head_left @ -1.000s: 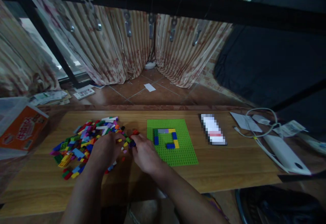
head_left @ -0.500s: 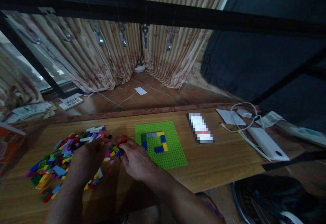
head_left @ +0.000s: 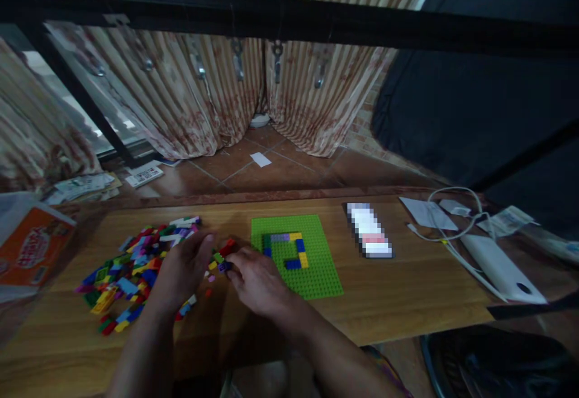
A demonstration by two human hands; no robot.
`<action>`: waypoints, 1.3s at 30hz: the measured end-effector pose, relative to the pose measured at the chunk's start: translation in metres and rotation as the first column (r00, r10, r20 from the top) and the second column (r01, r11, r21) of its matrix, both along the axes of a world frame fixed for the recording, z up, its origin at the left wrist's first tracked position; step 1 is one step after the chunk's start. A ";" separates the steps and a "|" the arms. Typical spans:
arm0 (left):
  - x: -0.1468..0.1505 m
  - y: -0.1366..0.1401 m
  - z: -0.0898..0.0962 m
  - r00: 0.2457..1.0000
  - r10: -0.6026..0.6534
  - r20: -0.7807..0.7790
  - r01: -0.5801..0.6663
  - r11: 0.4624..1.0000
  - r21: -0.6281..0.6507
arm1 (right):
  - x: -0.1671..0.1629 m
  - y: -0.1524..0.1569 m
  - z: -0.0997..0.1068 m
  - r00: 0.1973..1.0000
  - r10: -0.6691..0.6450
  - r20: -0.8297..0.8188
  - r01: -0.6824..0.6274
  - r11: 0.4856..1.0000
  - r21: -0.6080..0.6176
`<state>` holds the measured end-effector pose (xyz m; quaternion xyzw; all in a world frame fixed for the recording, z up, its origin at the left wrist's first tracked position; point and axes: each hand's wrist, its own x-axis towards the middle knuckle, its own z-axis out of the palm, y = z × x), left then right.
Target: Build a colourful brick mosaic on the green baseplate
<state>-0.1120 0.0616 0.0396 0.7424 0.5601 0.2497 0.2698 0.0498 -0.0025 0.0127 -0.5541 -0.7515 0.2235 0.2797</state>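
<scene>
My right hand [head_left: 256,280] has its fingers curled round a few small building bricks: a red brick [head_left: 227,247], a green one and a dark purple one [head_left: 222,267]. Just left of it, my left hand [head_left: 185,265] hovers at the right side of a loose pile of coloured bricks [head_left: 129,286]. Its thumb is stretched out and nothing shows in it, though the other fingers are partly hidden. On the right lies a green baseplate [head_left: 323,277], carrying an open-sided outline of blue, yellow, purple and grey bricks [head_left: 289,238]. My right hand overlaps the plate's left edge.
A phone [head_left: 370,230] with a blurred screen lies right of the baseplate. Farther right are a white cable [head_left: 470,265], papers and a white power-bank-like box [head_left: 502,268]. An orange and white bag [head_left: 31,247] stands at the left. A dark bar [head_left: 289,18] crosses the view above.
My left hand has lifted slightly from the pile edge and its thumb has spread. My right hand keeps the bricks. The view has shifted, moving everything a little to the right.
</scene>
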 end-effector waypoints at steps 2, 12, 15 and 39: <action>-0.003 -0.001 0.000 0.997 0.041 -0.062 -0.043 0.999 -0.019 | -0.002 -0.001 -0.003 1.000 -0.002 -0.015 0.002 1.000 0.000; -0.020 -0.010 0.007 0.943 0.109 -0.314 -0.115 0.993 -0.002 | -0.004 0.004 -0.014 0.990 -0.063 -0.125 0.070 0.996 0.057; -0.020 -0.012 0.007 0.938 0.076 -0.339 -0.093 0.995 -0.034 | -0.004 0.009 -0.018 0.988 -0.115 -0.106 0.126 0.987 0.099; -0.026 -0.006 0.006 0.985 -0.011 -0.173 0.004 0.999 -0.037 | -0.019 0.024 -0.029 1.000 0.009 0.010 -0.010 0.994 0.107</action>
